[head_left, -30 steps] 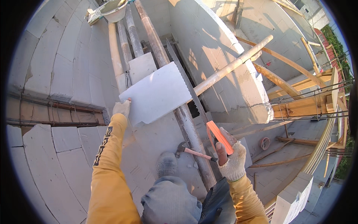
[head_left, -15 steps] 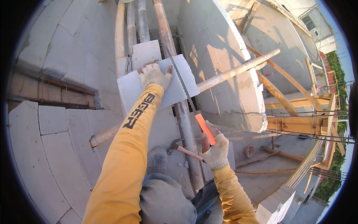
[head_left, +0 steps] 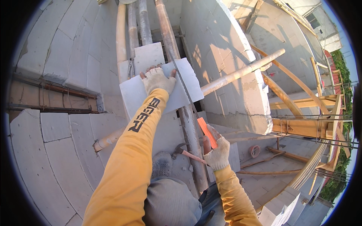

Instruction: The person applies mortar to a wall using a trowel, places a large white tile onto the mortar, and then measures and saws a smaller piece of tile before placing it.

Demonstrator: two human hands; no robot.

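Observation:
A white lightweight concrete block (head_left: pixel 191 81) lies across metal and wooden poles in the middle. My left hand (head_left: pixel 158 80), in a pale knitted glove with bare fingertips, presses on it with the fingers spread. My right hand (head_left: pixel 218 155), gloved alike, is closed round the orange handle (head_left: pixel 207 132) of a handsaw. The long toothed saw blade (head_left: pixel 184 86) runs up and away from me across the block, right of my left hand. Just beyond the block is another white block piece (head_left: pixel 148 54), with pliers (head_left: pixel 131 69) beside it.
A hammer (head_left: pixel 190 154) lies below the saw, close to my shoe (head_left: pixel 162 165). Block walls rise on the left (head_left: pixel 56 158) and right (head_left: pixel 230 75). A round pole (head_left: pixel 245 71) slants out to the right. Timber formwork (head_left: pixel 301 126) and thin steel bars stand further right.
The view has shifted slightly, so the block and walls appear a little lower and to the right. Both hands and the saw keep almost the same places against the block.

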